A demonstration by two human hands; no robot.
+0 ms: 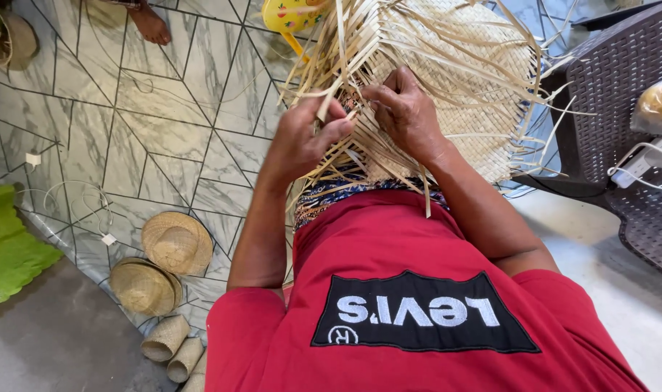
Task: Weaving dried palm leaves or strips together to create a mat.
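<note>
Your left hand [305, 138] sits just left of centre in the upper half of the frame, fingers curled shut around a few pale straw strips [329, 98] that stick up from its grip. Just beside it, your right hand [403, 109] is bent over the half-woven straw piece [469, 80], fingertips pinched on strands at its edge. That woven piece fills the upper middle of the frame, resting over your lap with loose ends fanning out all round. Lower left on the patterned floor mat [164, 94] lie two finished straw hats [177, 242], touching, with small woven cups [165, 338] below them.
</note>
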